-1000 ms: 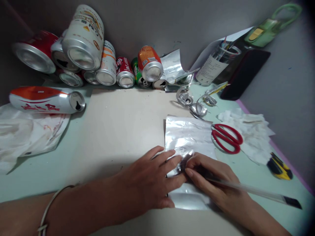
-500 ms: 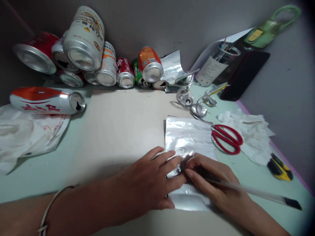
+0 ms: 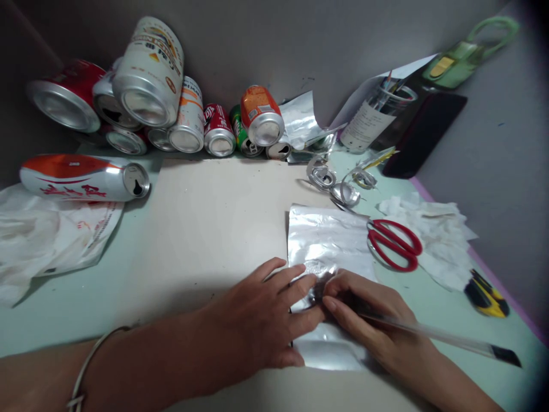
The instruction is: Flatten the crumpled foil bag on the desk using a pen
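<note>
A silvery sheet of metal [image 3: 328, 232], apparently cut from a can, lies on a pale board [image 3: 214, 217]. Across its left edge my left hand [image 3: 266, 317] lies flat with the fingers spread, pressing it down. Small raised dots show on the sheet just beyond those fingertips. My right hand [image 3: 369, 309] is closed around a clear-barrelled pen [image 3: 450, 336] with a black end pointing right. The pen's tip is hidden by my fingers, close to the sheet's surface. Red-handled scissors [image 3: 397, 245] rest at the sheet's upper right, the blades partly covered.
Drink cans [image 3: 148, 74] are stacked along the wall. Cut can ends [image 3: 345, 193] lie beyond the sheet. At the right are crumpled tissue [image 3: 429, 234], a yellow-black cutter [image 3: 486, 294] and a pen jar [image 3: 373, 117]. An orange-white can [image 3: 81, 177] lies on a plastic bag [image 3: 64, 234] at left.
The view has shifted very slightly, so background things sit a little lower. Both hands, the pen and the sheet look almost unmoved.
</note>
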A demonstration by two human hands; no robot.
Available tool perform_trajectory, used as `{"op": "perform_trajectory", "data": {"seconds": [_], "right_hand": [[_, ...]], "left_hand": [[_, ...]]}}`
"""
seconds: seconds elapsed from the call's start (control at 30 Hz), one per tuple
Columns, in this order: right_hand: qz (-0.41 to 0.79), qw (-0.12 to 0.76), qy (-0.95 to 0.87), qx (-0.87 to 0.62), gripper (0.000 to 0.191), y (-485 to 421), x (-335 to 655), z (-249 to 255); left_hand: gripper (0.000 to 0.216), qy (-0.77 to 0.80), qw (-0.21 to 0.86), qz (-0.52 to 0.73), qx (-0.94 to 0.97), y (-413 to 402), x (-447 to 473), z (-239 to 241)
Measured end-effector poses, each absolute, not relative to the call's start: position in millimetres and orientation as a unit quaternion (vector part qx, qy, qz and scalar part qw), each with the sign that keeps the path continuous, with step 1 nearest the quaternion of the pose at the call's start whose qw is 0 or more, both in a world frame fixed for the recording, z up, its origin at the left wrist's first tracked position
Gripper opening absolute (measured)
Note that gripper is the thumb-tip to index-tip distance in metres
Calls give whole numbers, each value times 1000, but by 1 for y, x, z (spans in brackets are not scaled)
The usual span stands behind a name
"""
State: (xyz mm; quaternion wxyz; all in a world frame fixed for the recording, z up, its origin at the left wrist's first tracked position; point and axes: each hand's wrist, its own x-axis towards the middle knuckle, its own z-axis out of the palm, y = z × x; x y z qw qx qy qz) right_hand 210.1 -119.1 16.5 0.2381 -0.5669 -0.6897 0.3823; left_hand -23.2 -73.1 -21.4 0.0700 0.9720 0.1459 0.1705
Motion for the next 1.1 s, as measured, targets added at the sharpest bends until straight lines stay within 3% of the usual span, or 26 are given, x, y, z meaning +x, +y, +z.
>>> {"op": "perform_trajectory", "data": {"seconds": [0.2,0.4,0.67,1.1], "right_hand": [[406,254,-667,-571,26,-118,210,17],[474,358,-536,-600,31,-115,217,12],[525,432,-428,-595,35,-113,224,1],[430,451,-491,-609,31,-122,217,12]], "left_hand": [[74,149,72,173,971,-72,-22,-19],[78,144,81,177,970,-71,-22,-18],[73,146,79,174,971,-70,-22,-19],[82,171,72,178,966,-78,-18,-26]]}}
